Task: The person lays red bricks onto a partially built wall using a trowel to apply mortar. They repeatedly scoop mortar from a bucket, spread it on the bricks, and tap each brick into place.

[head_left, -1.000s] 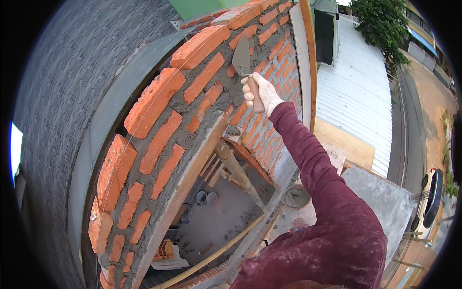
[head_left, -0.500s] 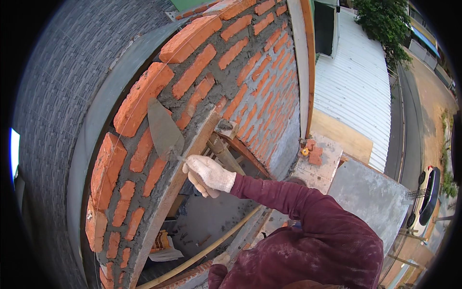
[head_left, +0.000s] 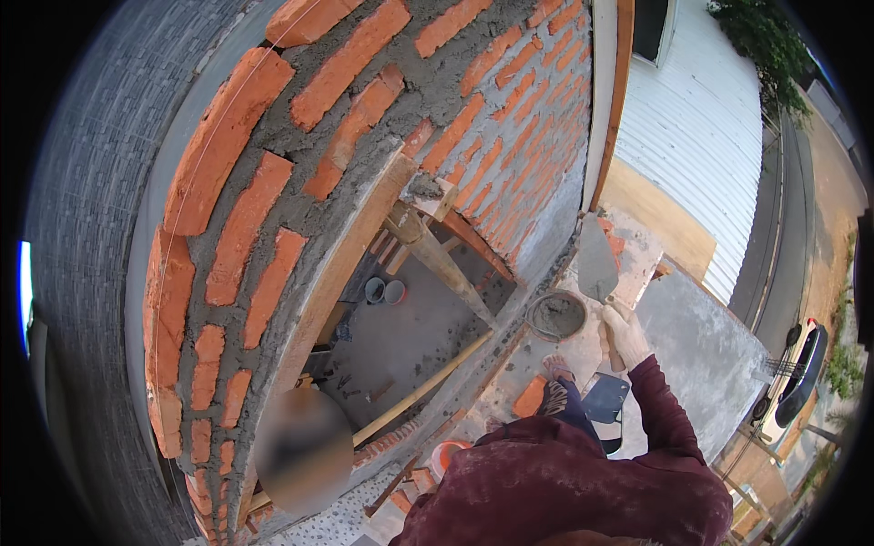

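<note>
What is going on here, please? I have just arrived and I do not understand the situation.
A person in a maroon top holds a trowel in the gloved right hand; the left hand is not visible. The blade shows just right of a round bucket containing grey mortar, apart from it in this view. On the left stands a brick wall with grey mortar between its bricks, and a wooden board runs along its edge.

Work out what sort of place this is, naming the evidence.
Probably a building site: an unplastered wall of orange bricks set in grey mortar, a round tub holding similar grey mix, and a trowel in the person's gloved right hand.
</note>
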`<state>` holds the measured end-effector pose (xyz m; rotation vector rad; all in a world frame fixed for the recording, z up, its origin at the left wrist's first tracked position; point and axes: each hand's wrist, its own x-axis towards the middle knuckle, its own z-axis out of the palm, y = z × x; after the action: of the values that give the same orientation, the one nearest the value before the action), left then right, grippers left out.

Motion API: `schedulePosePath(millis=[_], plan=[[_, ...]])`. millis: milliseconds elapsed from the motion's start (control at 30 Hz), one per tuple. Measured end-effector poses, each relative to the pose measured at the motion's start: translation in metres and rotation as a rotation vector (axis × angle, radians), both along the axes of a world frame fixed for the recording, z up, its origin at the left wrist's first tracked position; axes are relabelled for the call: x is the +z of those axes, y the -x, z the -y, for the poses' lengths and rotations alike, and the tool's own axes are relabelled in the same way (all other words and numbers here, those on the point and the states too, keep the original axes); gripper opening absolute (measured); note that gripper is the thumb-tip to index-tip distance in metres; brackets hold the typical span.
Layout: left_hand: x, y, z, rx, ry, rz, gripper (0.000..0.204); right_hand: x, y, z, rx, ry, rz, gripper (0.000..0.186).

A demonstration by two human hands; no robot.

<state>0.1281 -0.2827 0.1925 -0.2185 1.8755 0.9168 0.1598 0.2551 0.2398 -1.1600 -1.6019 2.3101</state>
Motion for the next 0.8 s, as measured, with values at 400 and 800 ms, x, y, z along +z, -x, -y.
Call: schedulePosePath(millis=[400,800], plan=[[0.002,0.074,0.036,0.342,-0.126,-0.307,0.045,0.191,0.331,-0.138,-0.029,0.567,-1.024,0.044],[-0.005,0.062,0.04,0.701,0.059,-0.105,0.04,0.117,0.163,-0.025,0.153,0.309,-0.54,0.041]])
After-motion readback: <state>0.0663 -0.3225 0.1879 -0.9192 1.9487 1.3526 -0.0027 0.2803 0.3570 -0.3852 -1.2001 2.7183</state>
